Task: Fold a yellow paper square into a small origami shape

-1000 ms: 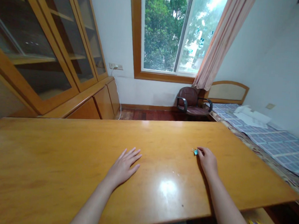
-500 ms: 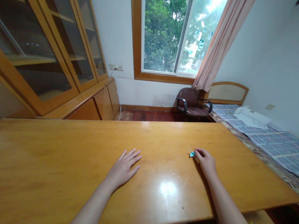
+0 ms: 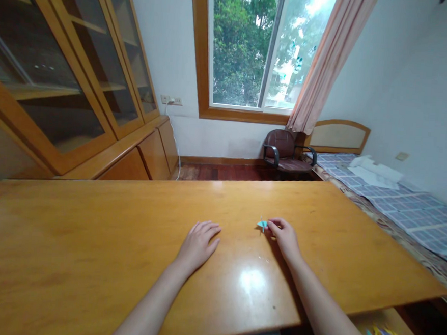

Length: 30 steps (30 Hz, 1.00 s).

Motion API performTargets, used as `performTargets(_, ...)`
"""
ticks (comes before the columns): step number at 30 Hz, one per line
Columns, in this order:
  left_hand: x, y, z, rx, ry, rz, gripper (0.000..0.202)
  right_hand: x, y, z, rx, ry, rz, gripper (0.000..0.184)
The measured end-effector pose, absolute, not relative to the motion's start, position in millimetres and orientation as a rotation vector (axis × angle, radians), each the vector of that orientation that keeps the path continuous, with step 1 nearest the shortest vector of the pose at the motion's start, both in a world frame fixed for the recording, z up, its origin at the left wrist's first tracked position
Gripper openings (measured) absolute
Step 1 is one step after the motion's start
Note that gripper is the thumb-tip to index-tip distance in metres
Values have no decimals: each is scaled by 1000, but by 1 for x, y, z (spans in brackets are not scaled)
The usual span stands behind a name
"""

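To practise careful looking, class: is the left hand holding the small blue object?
No, the right hand pinches the blue object; the left hand lies on the table.

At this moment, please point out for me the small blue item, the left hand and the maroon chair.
Small blue item [image 3: 261, 224], head view: on the middle of its blue body.
Left hand [image 3: 198, 244], head view: on the back of the hand.
Maroon chair [image 3: 281, 143], head view: on its backrest.
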<state>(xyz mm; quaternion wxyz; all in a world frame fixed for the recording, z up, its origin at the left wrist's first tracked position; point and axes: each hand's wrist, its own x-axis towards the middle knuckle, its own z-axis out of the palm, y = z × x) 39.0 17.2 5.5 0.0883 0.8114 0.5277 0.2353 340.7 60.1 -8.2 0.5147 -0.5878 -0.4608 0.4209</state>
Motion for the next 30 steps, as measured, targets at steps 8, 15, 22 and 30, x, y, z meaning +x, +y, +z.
performTargets(8, 79, 29, 5, 2108, 1410, 996, 21, 280, 44, 8, -1358, -1187, 1205, 32)
performTargets(15, 80, 24, 8, 1940, 1377, 1060, 21, 270, 35, 5, -1293, -1483, 1035, 26)
performTargets(22, 82, 22, 8, 2018, 1360, 948, 23, 271, 33, 2, -1274, -1476, 1035, 29)
performTargets(30, 79, 21, 10, 1948, 1368, 995, 24, 271, 30, 4, -1270, -1579, 998, 25)
